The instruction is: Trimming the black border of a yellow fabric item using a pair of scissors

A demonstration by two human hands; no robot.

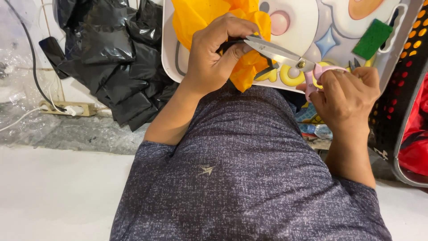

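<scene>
My left hand (214,53) pinches a crumpled sheet of orange tissue paper (196,18) between thumb and fingers. My right hand (347,93) is closed around the pink handles of a pair of scissors (278,52). The steel blades are apart, and their tips reach into the orange paper right by my left thumb. Both hands are held over a white lap tray (307,27) printed with a cartoon picture. My grey speckled shirt fills the lower part of the view.
A green sponge (373,39) lies on the tray's right side. A heap of black plastic bags (111,53) sits at left, above a power strip (67,108) with cables and bubble wrap. A black perforated basket (401,89) holding something red stands at right.
</scene>
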